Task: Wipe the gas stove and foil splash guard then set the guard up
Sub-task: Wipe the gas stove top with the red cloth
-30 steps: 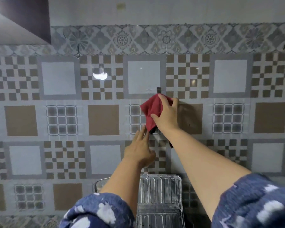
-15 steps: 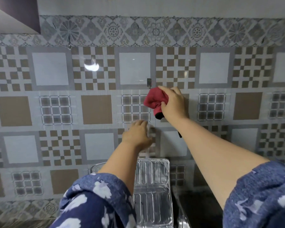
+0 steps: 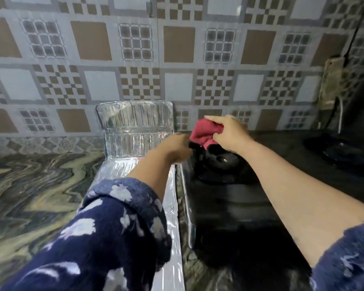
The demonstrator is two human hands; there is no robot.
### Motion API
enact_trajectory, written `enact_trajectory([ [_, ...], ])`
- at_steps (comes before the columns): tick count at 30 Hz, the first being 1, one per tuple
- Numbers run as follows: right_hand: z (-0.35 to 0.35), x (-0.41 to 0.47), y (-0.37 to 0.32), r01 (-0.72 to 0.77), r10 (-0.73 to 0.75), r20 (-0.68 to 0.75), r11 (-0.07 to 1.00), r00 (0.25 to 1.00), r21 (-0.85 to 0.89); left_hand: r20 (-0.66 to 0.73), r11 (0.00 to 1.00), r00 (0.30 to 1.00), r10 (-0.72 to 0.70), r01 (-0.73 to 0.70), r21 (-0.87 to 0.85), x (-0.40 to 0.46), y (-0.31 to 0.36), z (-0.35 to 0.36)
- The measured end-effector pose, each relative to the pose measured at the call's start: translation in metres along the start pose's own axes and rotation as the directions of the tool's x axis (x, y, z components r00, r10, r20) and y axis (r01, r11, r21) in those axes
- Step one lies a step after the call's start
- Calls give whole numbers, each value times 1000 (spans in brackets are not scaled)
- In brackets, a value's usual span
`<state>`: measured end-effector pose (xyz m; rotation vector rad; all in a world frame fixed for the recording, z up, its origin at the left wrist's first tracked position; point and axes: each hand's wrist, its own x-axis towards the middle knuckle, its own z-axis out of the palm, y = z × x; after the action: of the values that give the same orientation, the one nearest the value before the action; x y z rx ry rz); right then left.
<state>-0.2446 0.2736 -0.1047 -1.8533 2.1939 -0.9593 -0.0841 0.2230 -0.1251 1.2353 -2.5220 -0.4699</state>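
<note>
The black gas stove (image 3: 235, 208) fills the lower right of the head view, its left burner (image 3: 221, 162) partly showing. My right hand (image 3: 229, 133) grips a bunched red cloth (image 3: 202, 133) above that burner. My left hand (image 3: 174, 150) is blurred at the stove's back left corner, just left of the cloth; whether it holds anything is unclear. The foil splash guard (image 3: 135, 127) lies along the stove's left side, its far panel bent upright against the tiled wall.
A marbled green and grey countertop (image 3: 36, 190) spreads to the left. The patterned tile wall (image 3: 177, 59) rises behind. A second burner (image 3: 343, 152) and a dark hose (image 3: 338, 114) sit at the far right. A small hook (image 3: 149, 6) hangs on the wall at top.
Both hands have come down from the wall near the hook to the stove's back left burner. The red cloth stays in my right hand. The view has tilted down.
</note>
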Motion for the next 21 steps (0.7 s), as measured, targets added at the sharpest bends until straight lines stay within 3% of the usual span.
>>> enact_trajectory([
  [4, 6, -69, 26, -56, 55, 134, 998, 989, 1, 16, 992, 994, -106, 107, -68, -52, 9, 52],
  [10, 25, -127, 33, -51, 51, 164, 999, 985, -5, -2, 990, 992, -127, 127, -66, -100, 23, 91],
  [15, 38, -145, 38, 114, -63, 162, 936, 985, -331, 0, 985, 988, -154, 153, 79, -117, 26, 111],
  [21, 55, -147, 43, 190, -137, 266, 964, 954, -187, 2, 980, 992, -126, 124, 153, -116, 20, 115],
])
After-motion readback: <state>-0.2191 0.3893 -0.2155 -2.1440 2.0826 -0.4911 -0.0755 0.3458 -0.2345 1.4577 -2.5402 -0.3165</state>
